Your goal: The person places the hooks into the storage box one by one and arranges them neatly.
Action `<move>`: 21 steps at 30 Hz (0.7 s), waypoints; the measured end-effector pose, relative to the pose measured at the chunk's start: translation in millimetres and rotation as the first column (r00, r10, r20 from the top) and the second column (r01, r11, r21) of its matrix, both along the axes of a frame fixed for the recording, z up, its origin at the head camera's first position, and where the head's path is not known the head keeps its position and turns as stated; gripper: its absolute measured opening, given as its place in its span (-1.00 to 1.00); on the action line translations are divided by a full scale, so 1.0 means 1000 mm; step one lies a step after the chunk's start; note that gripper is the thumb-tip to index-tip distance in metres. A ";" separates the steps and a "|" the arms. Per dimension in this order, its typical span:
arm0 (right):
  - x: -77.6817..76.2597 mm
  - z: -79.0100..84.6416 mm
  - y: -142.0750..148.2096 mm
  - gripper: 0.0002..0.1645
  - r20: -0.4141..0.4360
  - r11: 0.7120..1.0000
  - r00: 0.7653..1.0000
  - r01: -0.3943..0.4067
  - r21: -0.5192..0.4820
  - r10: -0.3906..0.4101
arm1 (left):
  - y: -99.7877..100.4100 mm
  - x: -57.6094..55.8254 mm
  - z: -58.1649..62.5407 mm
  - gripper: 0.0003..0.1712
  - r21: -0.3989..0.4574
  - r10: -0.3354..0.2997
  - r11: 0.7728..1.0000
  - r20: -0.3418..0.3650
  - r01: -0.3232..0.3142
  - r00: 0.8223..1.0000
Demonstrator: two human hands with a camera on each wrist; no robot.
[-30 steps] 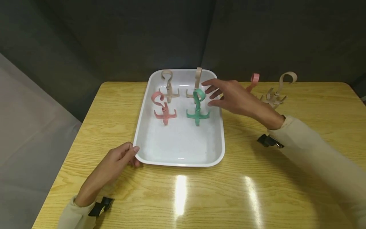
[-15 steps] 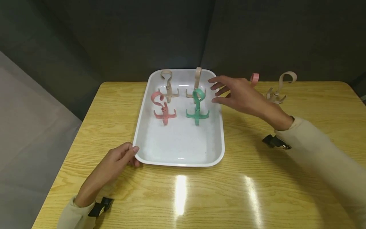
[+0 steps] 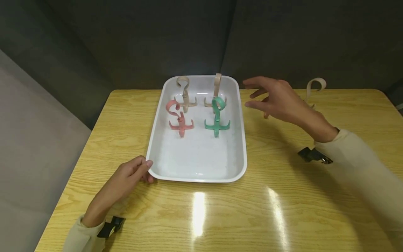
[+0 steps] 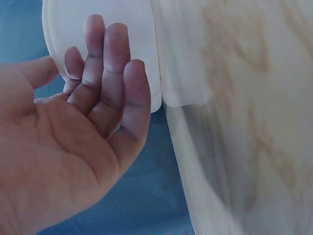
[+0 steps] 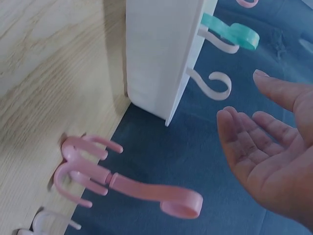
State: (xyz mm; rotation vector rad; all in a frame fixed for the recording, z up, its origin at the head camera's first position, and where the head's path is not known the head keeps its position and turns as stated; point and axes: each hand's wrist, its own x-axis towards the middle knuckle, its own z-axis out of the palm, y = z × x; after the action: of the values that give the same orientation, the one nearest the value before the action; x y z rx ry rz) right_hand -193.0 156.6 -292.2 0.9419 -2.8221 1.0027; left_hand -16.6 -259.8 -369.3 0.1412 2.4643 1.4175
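My left hand [image 3: 127,178] grips the near left corner of the white tray [image 3: 195,157], thumb on the rim and fingers below it. Inside the tray stand several four-pronged swivel hooks: a pink hook [image 3: 181,124], a green hook [image 3: 217,126], and two beige ones, a left beige hook [image 3: 186,99] and a right beige hook [image 3: 217,87]. Beyond the tray's right side hovers my right hand [image 3: 278,99], fingers spread and nothing in them. Near it in the right wrist view, another pink hook [image 5: 142,188] stands on the table; in the head view that hand mostly covers it.
Another beige hook [image 3: 309,89] stands on the wooden table [image 3: 355,119] at the back right, partly behind my right arm. A dark curtain [image 3: 157,42] rises at the table's back edge. Light reflects off the front of the tabletop.
My right hand has moved right, away from the green and beige hooks, past the tray's rim and in front of the pink hook on the table. The left hand stays at the tray corner.
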 end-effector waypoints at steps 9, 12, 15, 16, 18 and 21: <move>-0.004 -0.001 0.020 -0.34 -0.044 0.997 0.996 0.083 0.011 -0.082 | 0.000 0.000 0.000 -0.58 -0.013 0.003 1.000 0.002 -0.003 1.000; -0.004 -0.002 0.026 -0.36 -0.062 0.995 0.993 0.103 0.019 -0.101 | 0.000 0.000 0.001 -0.58 -0.012 0.002 1.000 0.006 -0.002 1.000; -0.005 -0.002 0.031 -0.37 -0.089 0.994 0.990 0.111 0.022 -0.109 | 0.000 -0.001 0.001 -0.58 -0.008 0.000 1.000 0.009 0.000 1.000; -0.006 -0.002 0.033 -0.37 -0.097 0.993 0.989 0.114 0.021 -0.112 | 0.000 -0.001 0.001 -0.58 -0.005 -0.001 1.000 0.008 0.001 1.000; -0.007 -0.003 0.036 -0.38 -0.101 0.993 0.988 0.121 0.018 -0.118 | 0.000 -0.001 0.000 -0.58 -0.002 -0.003 1.000 0.006 0.003 1.000; -0.008 -0.005 0.040 -0.39 -0.105 0.990 0.985 0.140 0.015 -0.137 | 0.000 -0.001 0.000 -0.58 -0.001 -0.008 1.000 0.005 0.008 1.000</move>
State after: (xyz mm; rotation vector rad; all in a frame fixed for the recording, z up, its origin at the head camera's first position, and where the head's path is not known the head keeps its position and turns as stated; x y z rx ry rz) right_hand -201.4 196.9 -297.0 0.7630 -2.7728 0.8820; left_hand -17.5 -260.2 -369.5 0.1465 2.4574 1.4123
